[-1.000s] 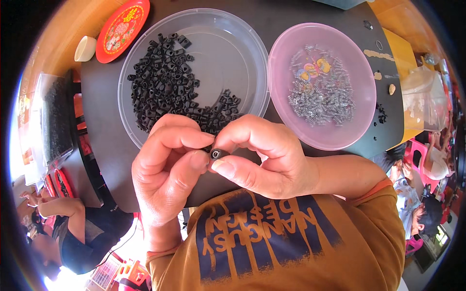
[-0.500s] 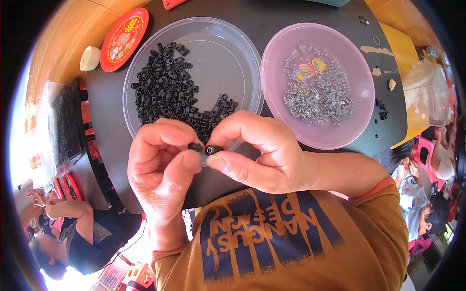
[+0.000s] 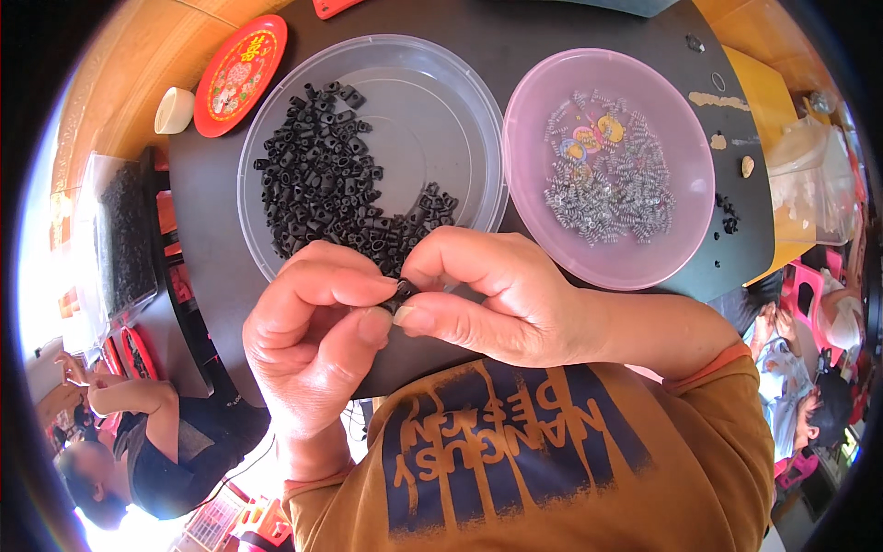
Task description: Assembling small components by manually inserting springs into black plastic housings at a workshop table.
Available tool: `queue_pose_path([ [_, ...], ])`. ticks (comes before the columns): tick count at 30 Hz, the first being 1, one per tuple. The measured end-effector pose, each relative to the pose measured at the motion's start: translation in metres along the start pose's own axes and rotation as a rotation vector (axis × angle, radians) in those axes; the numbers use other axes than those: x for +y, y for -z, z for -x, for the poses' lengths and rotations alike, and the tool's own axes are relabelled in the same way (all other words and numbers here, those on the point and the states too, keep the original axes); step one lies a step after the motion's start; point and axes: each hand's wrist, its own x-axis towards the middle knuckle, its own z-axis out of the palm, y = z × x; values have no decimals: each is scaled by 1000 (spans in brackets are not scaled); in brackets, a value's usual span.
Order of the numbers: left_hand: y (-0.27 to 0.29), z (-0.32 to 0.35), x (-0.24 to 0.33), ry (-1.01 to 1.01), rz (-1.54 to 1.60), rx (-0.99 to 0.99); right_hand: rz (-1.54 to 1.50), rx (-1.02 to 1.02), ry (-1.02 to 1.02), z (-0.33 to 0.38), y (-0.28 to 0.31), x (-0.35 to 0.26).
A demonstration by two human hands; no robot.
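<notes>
My left hand and my right hand meet over the near rim of a clear round tray. Thumb and forefinger of each pinch small black plastic cord-lock parts, brought end to end and largely covered by the fingertips. How far one part sits inside the other cannot be seen. Just beyond my hands lies a heap of similar black hollow parts, filling the tray's left and near side. To the right, a pink basin holds many small metal springs.
A red patterned plate and a small white cup stand at the far left. Black bits and a pale stone-like lump lie by the table's right edge. Other people sit at left and right.
The two black parts, held apart before with an open end showing, are now together between my fingertips. My hands have closed up on each other.
</notes>
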Motion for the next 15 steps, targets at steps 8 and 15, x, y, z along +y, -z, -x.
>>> queue_pose_path([
  [8, 4, 0, -4, 58, 118, 11, 73, 20, 104, -3, 2, 1],
  [15, 1, -2, 5, 99, 0, 5, 173, 67, 260, -7, 1, 5],
])
